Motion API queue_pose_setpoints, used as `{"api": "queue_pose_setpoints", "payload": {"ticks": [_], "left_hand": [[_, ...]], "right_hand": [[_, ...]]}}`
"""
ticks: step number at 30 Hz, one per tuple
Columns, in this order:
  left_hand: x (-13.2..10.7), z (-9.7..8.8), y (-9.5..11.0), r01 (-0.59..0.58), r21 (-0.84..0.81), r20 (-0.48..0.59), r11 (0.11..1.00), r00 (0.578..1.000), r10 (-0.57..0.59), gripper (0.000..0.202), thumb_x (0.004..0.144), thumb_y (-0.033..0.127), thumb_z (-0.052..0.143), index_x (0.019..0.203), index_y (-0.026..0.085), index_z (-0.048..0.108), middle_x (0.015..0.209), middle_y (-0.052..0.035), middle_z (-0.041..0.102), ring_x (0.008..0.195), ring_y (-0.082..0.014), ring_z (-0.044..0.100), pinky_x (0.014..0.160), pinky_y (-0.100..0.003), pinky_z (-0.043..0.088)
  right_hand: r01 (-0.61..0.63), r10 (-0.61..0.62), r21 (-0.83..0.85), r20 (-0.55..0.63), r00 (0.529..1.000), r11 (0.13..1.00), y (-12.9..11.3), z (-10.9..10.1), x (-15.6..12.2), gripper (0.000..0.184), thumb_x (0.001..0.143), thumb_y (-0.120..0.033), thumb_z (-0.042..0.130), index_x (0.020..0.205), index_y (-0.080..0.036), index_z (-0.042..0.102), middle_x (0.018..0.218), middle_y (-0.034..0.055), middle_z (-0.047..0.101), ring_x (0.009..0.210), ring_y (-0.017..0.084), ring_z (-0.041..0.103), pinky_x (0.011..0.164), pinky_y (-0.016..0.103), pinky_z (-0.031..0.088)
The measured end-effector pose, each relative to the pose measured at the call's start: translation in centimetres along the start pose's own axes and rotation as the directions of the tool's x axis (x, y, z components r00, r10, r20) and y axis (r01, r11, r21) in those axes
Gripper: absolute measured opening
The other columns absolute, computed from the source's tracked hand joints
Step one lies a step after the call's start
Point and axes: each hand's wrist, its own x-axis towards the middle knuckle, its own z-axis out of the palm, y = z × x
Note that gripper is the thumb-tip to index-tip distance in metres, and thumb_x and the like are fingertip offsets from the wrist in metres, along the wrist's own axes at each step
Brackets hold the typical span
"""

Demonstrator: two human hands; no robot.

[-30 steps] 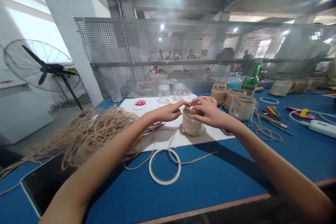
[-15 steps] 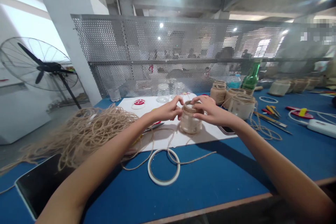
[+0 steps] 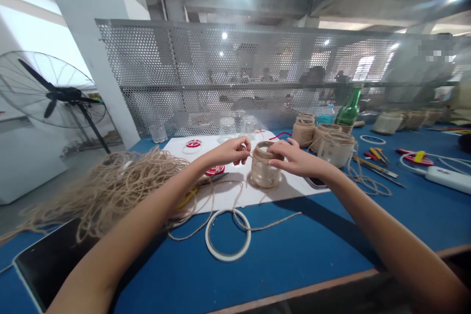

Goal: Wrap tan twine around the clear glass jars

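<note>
A glass jar [image 3: 265,175] stands upright on a white sheet [image 3: 235,194], with jute twine wound around its neck. My right hand [image 3: 292,158] grips the jar from the right, fingers at the rim and thumb against the side. Just left of the neck, my left hand [image 3: 238,150] is closed in a pinch on a short strand of twine that runs to the jar. Below, a loose length of twine [image 3: 274,226] trails over the sheet and across a white tape roll [image 3: 208,238]. Scissors [image 3: 217,178] lie partly hidden beside a red-and-white spool [image 3: 214,170].
A heap of twine [image 3: 143,181] covers the left side, by a dark flat panel [image 3: 47,260]. Clear jars [image 3: 227,130] stand behind. To the right are twine-wrapped jars [image 3: 303,131], a green bottle [image 3: 349,108], tools [image 3: 379,169] and a white power strip [image 3: 449,176].
My left hand has moved slightly left, away from the jar's neck, and a strand now shows between them. My right hand stays at the jar.
</note>
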Motion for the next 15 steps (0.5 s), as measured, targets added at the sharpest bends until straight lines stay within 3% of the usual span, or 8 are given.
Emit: {"api": "queue_pose_setpoints", "payload": {"ticks": [5,9,12,15], "left_hand": [[-0.2,-1.3,-1.0,0.035,0.053,-0.136,0.998,0.990,-0.028,0.010,0.079,0.019,0.045,0.089,0.017,0.043,0.059,0.0011,0.056,0.049,-0.0086,0.049,0.047,-0.020,0.038],[-1.0,-3.0,0.1,0.133,0.302,-0.197,0.944,0.977,-0.074,0.020,0.079,0.020,0.042,0.097,0.016,0.049,0.067,-0.0005,0.059,0.052,-0.0094,0.051,0.050,-0.021,0.038],[-1.9,-3.8,2.5,0.187,0.606,-0.206,0.774,0.976,-0.074,0.024,0.082,0.026,0.040,0.100,0.018,0.055,0.071,-0.0013,0.061,0.061,-0.0122,0.054,0.056,-0.022,0.037],[-3.2,-3.0,4.5,0.220,0.773,-0.149,0.595,0.975,-0.167,0.028,0.085,0.034,0.039,0.104,0.022,0.056,0.078,-0.0029,0.063,0.068,-0.0155,0.055,0.057,-0.024,0.036]], "right_hand": [[0.002,-0.002,0.020,0.009,1.000,1.000,-0.3,-0.2,0.0,0.024,0.089,-0.037,0.036,0.078,-0.018,0.045,0.084,0.0039,0.054,0.083,0.019,0.048,0.090,0.045,0.029],[-0.004,0.004,0.024,0.018,1.000,1.000,-0.5,-0.5,0.0,0.025,0.089,-0.036,0.036,0.073,-0.018,0.041,0.083,0.0035,0.053,0.080,0.017,0.046,0.086,0.041,0.030],[0.006,-0.006,0.028,0.026,1.000,1.000,-0.5,-0.5,0.1,0.025,0.089,-0.037,0.036,0.072,-0.018,0.040,0.081,0.0033,0.051,0.078,0.017,0.044,0.083,0.039,0.030],[0.028,-0.029,0.036,0.027,0.999,0.999,-0.4,-0.5,0.2,0.026,0.089,-0.037,0.036,0.073,-0.018,0.040,0.080,0.0034,0.049,0.076,0.017,0.042,0.077,0.034,0.031]]}}
